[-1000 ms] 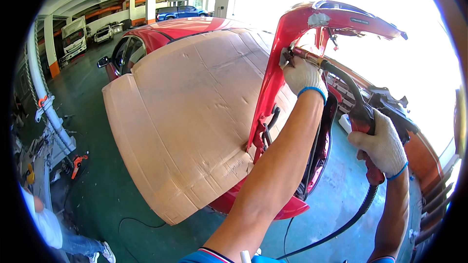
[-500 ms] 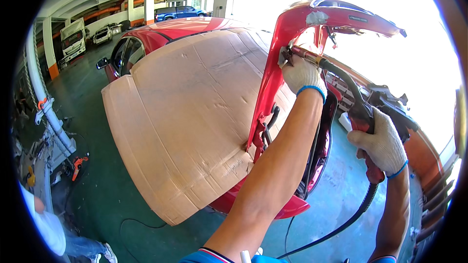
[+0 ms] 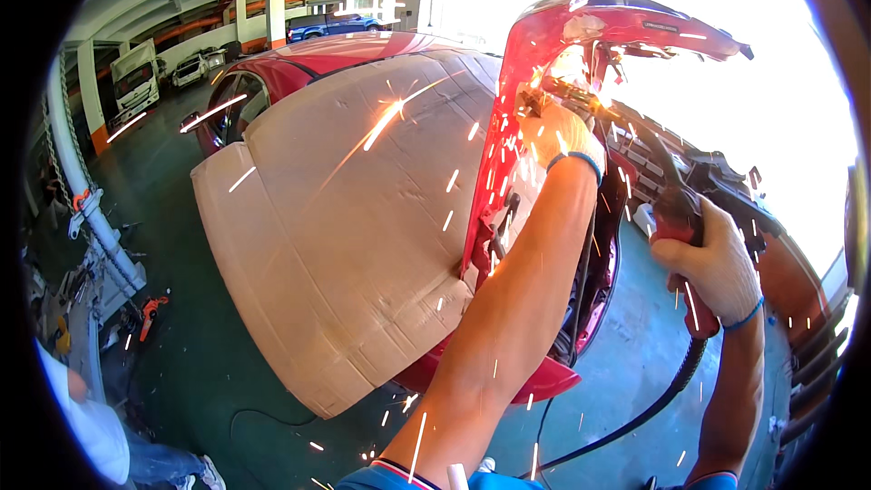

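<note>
My right hand (image 3: 723,263), in a white knit glove, is wrapped round the red-and-black handle of a welding torch (image 3: 675,210). The torch's neck reaches up and left to the raised red trunk lid (image 3: 497,159) of a car. A bright glow and flying sparks (image 3: 599,102) surround its front end. My left hand (image 3: 561,134), gloved too, is closed close beside the torch's front end, against the lid's inner edge. What its fingers grip is hidden by glare and the glove. A large cardboard sheet (image 3: 336,245) covers the car's rear window and side.
A black torch cable (image 3: 667,395) hangs from the handle down to the green floor. At the left stands a blue post (image 3: 86,181) with chains. A person in jeans (image 3: 159,461) is at the lower left. Parked behind are a white truck (image 3: 136,80) and a blue pickup (image 3: 331,25).
Sparks and a bright glow have appeared at the torch's front end, scattering over the lid, cardboard and floor. Both hands have stayed nearly in place.
</note>
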Motion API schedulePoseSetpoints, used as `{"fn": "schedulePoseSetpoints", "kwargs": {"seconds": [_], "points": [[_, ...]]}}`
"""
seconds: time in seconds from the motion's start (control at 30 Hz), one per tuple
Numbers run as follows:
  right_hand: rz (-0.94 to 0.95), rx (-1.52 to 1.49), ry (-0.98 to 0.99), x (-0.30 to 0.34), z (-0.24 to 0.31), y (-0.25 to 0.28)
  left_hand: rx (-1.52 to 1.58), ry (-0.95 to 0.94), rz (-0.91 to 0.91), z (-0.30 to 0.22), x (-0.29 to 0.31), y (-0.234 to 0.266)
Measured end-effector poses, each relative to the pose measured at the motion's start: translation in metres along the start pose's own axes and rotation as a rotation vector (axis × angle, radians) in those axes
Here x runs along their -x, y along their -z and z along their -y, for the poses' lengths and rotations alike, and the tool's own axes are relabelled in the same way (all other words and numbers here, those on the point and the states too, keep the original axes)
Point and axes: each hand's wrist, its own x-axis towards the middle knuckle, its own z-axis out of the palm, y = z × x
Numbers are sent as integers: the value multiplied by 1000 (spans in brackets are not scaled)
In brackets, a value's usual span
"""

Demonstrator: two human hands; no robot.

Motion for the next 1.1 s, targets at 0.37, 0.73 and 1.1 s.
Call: {"fn": "schedulePoseSetpoints", "kwargs": {"seconds": [0.37,0.73,1.1], "points": [[-1,-64,-29,6,-19,4,70,118,36,-26,25,-4],[15,-49,-23,-1,-18,0,48,146,2,-27,26,-7],[30,-18,-15,-4,-20,1,30,107,25,-24,29,-4]]}}
